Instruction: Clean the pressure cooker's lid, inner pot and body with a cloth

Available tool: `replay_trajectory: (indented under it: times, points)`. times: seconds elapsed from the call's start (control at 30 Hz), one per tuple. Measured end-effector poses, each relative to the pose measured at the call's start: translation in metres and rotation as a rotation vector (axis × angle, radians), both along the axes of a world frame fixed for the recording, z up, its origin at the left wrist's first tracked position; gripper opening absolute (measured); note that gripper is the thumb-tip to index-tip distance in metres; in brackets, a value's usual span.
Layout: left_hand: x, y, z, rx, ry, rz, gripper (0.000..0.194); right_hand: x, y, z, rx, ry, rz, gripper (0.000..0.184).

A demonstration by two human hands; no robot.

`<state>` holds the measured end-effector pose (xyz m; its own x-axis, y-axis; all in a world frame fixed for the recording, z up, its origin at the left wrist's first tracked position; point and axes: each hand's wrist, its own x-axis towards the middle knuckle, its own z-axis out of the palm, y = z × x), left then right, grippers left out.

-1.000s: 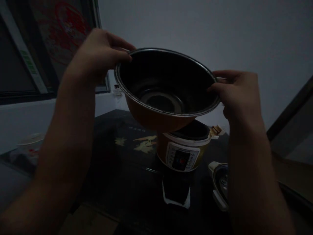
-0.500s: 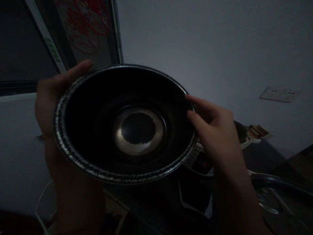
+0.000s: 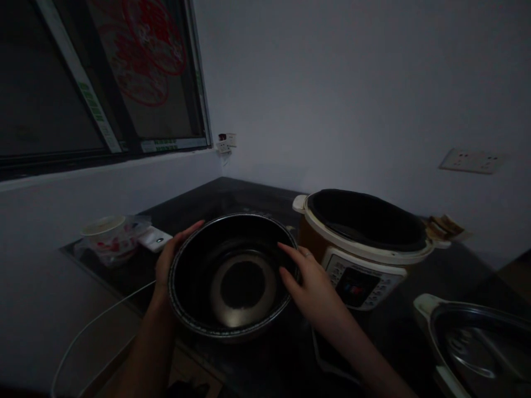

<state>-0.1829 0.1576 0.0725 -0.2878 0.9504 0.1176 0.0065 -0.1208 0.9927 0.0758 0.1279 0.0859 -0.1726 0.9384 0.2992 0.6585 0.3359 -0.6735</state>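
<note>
Though tilted, pot point(image 3: 243, 284) now lower

Dark round bowl point(image 3: 243, 284) (rim speckled), mouth upward

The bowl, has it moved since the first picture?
Yes: against the cooker, the bowl, which appeared above it, is now lower and to its left in the view.

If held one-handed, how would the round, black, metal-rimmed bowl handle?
Probably stiff: the bowl has an evenly curved rim. Might tilt: it's wide, left hand and right hand at opposite sides. Possibly slippery: its inner base gleams.
</note>
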Motion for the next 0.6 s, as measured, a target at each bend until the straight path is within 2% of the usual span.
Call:
replay_trajectory:
  times: [0.1,0.13,0.33,0.6]
  points:
    - [0.008,0.004,-0.013,-0.014,-0.428,-0.017,0.049,0.002,-0.001,-0.012,-0.048,-0.011,-0.028,0.046]
    - [0.010,0.005,-0.016,-0.017,-0.487,-0.016,0.047,0.002,-0.001,-0.014,-0.059,-0.007,-0.038,0.046]
    - [0.021,0.009,-0.023,-0.034,-0.574,-0.013,0.040,0.006,0.000,-0.022,-0.104,0.032,-0.036,0.044]
    - [0.024,0.015,-0.032,-0.063,-0.610,-0.007,0.043,0.008,0.005,-0.029,-0.120,0.039,-0.038,0.041]
